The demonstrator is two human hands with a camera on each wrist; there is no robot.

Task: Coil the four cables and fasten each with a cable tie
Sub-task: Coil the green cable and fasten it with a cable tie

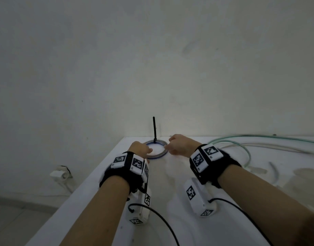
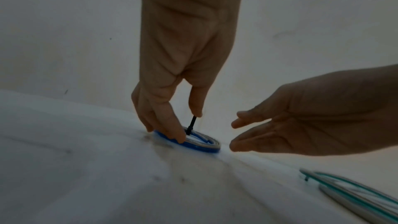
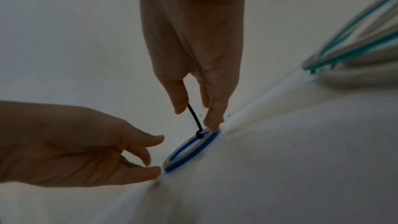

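Note:
A blue and grey coiled cable [image 1: 158, 155] lies flat near the far edge of the white table [image 1: 161, 183], close to the wall. A black cable tie [image 1: 154, 128] is fastened round its far side, its tail standing straight up. My left hand [image 1: 143, 150] is at the coil's left rim; in the left wrist view its straight fingers [image 2: 172, 134] rest on the coil [image 2: 204, 147]. My right hand [image 1: 170, 146] is at the right rim; in the right wrist view one fingertip [image 3: 213, 123] touches the coil [image 3: 189, 156] beside the tie [image 3: 194, 120]. Neither hand holds anything.
Loose green cable [image 1: 241, 139] and white cable [image 1: 259, 146] sprawl over the table's right side, with short white pieces [image 1: 273, 169] nearer me. A wall socket [image 1: 61, 173] sits low on the left, beyond the table's left edge. The wall rises directly behind the coil.

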